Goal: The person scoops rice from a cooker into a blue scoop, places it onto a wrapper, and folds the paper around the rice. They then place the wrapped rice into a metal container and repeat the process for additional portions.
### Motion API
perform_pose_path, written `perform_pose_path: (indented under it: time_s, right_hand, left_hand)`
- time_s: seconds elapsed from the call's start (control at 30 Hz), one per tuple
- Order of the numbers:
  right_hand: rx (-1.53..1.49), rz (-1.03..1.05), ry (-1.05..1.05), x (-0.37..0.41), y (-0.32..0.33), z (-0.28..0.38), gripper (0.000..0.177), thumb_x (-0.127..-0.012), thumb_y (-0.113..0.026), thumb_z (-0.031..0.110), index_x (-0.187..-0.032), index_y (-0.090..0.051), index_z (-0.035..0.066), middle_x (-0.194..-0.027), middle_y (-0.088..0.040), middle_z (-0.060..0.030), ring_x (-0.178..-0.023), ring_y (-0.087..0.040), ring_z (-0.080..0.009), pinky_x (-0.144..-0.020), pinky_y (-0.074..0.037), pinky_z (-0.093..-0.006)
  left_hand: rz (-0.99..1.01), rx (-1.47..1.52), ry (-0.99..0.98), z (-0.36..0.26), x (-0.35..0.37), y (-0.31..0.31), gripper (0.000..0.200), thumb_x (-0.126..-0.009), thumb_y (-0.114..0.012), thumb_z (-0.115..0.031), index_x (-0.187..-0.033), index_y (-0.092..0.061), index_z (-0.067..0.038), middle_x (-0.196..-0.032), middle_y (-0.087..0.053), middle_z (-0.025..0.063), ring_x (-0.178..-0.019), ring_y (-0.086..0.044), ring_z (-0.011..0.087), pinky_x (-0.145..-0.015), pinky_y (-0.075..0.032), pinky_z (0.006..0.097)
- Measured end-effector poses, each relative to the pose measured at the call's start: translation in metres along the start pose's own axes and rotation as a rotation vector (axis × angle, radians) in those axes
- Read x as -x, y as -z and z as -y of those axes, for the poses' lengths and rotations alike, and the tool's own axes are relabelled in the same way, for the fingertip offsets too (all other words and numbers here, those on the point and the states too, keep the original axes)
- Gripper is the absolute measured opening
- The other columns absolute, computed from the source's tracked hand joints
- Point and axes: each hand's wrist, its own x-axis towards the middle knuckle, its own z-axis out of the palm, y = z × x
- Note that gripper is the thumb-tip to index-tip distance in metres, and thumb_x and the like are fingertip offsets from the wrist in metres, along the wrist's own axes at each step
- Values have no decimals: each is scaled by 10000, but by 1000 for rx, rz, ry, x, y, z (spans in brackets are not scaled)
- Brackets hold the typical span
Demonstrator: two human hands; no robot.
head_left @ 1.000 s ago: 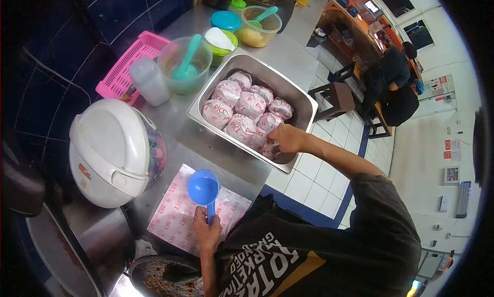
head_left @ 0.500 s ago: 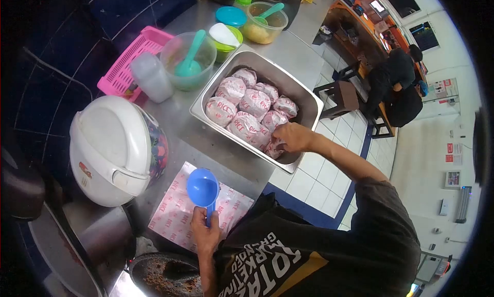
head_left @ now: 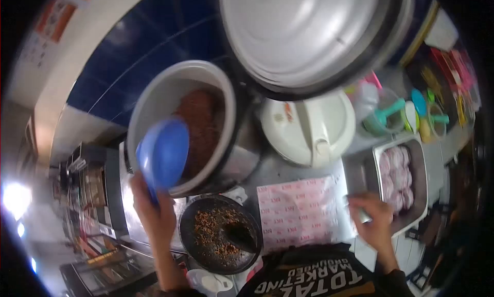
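Observation:
My left hand (head_left: pixel 154 212) grips the handle of a blue scoop (head_left: pixel 165 152), which is blurred and tilted over the opening of a large rice cooker (head_left: pixel 140 109). Reddish-brown rice (head_left: pixel 203 124) lies inside against one side. My right hand (head_left: pixel 371 218) is curled and somewhat blurred, beside the metal tray (head_left: pixel 425 189) and right of a printed wrapping paper (head_left: pixel 296 212). Something small and pale shows between its fingers; I cannot tell what it is. Several round wrapped parcels (head_left: pixel 396 176) sit in the tray.
The cooker's raised lid (head_left: pixel 309 34) hangs over the counter. Below it stands a white rice cooker (head_left: pixel 309 127), shut. A dark pan (head_left: pixel 218 235) of browned crumbly food sits near my body. Plastic tubs (head_left: pixel 381 122) with green utensils stand behind the tray.
The view has swung left to the large cooker. My left hand has carried the blue scoop from above the paper to the cooker; my right hand has come out of the tray.

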Motion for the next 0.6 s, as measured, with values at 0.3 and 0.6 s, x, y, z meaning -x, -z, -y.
perform_pose_path:
  time_s: [0.3,0.6]
  right_hand:
    - [-227,218,82,-129,-147,85,868,-885,-768,222,-1507,-245,-83,-1315,-564,-323,-1080,-675,-396,-853,-583,-423]
    - [-208,205,70,-153,-175,86,1075,-830,-835,246,-1532,-113,-131,-1286,-572,-374,-1166,-624,-475,-938,-555,-473]
  left_hand:
    - [273,-996,-473,109,-183,-85,416,-894,-586,-105,-1271,-515,56,-960,-682,212,-784,-735,343,-687,-616,428]
    - [484,-1045,-703,139,-179,-95,352,-839,-627,-57,-1153,-541,76,-892,-690,186,-714,-744,292,-588,-618,348]
